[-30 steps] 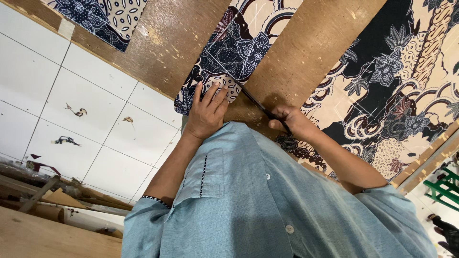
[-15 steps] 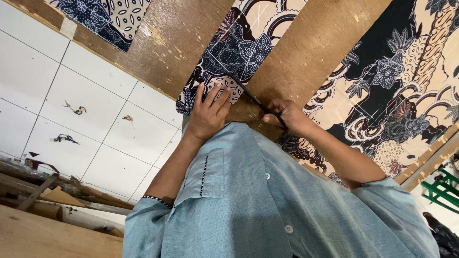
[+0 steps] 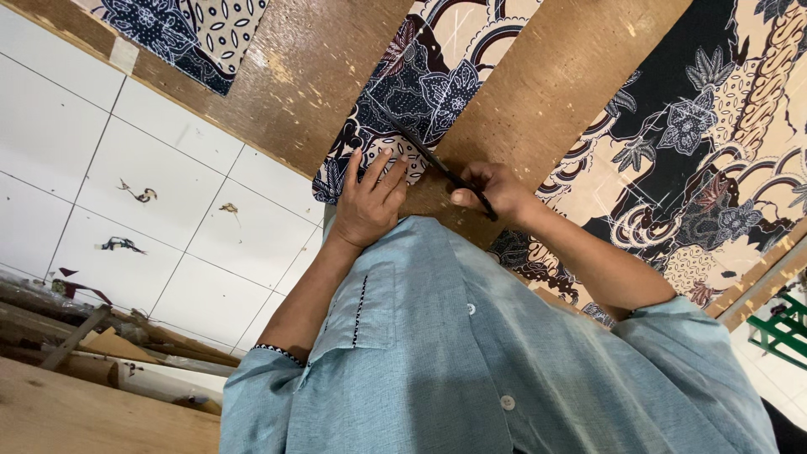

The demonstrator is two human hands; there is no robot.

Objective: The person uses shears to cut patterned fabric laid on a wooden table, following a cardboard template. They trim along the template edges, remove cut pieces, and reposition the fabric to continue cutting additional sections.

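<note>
The left hand lies spread flat on the patterned cloth at the worktop near edge, its grip pinching nothing; the right hand, grip closed on scissors, is mid-cut; next calls for steady cloth

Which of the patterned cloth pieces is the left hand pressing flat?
The middle strip of patterned cloth, between the two brown boards. The left hand rests on its near end; the other pieces lie untouched at the far corners.
</note>
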